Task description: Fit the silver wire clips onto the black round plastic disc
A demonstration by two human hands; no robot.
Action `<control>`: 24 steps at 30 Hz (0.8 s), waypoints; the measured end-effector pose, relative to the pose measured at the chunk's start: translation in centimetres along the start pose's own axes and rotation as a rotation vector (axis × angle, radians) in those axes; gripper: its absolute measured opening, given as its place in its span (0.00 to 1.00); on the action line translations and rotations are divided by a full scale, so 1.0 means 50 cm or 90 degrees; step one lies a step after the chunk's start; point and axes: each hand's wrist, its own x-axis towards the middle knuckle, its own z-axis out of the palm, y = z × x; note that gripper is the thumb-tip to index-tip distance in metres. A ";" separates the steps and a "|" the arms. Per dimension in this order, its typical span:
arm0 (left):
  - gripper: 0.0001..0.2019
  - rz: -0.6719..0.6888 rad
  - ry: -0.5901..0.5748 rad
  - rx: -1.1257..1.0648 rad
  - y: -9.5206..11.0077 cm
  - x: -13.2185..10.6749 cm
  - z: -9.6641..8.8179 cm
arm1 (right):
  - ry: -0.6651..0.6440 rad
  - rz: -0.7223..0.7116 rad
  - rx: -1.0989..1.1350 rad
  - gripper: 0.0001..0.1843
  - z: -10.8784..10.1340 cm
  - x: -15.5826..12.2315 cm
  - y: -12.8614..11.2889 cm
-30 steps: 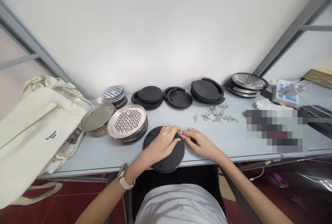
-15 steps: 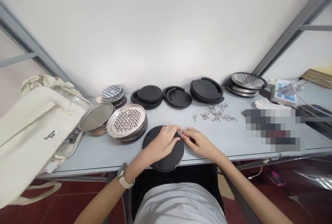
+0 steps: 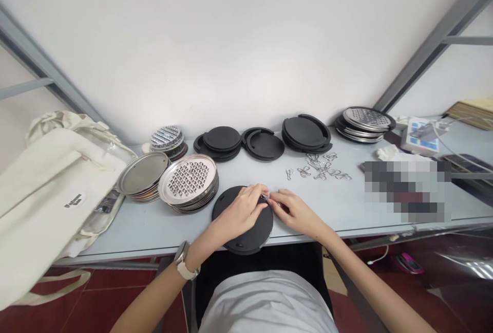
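Left hand (image 3: pixel 238 214) and right hand (image 3: pixel 296 215) curl inward, pinching a small metal clip (image 3: pixel 265 197) over a black disc (image 3: pixel 246 240)

- My left wrist (image 3: pixel 186 257): a wristwatch (image 3: pixel 182 254) with a silver-toned case and a cream strap.
- My torso (image 3: pixel 265 304): a pale grey shirt.
- My left hand (image 3: pixel 239 215) and right hand (image 3: pixel 296 215): bare, ungloved.

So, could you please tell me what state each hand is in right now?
Left hand: lying on the black disc, fingertips at the clip; grip cannot be told.
Right hand: closed, pinching a small metal clip.
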 end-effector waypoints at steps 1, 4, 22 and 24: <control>0.10 0.000 0.001 -0.002 -0.001 0.000 0.001 | -0.001 0.001 0.000 0.15 0.000 0.000 0.001; 0.11 0.001 0.002 -0.006 -0.002 0.000 0.002 | -0.006 0.003 0.001 0.15 0.001 0.001 0.002; 0.11 0.004 -0.006 -0.006 0.000 -0.001 0.000 | -0.069 0.023 0.100 0.17 -0.013 0.000 0.023; 0.11 0.005 -0.005 -0.009 0.001 -0.001 0.000 | -0.079 0.014 0.109 0.16 -0.016 0.001 0.026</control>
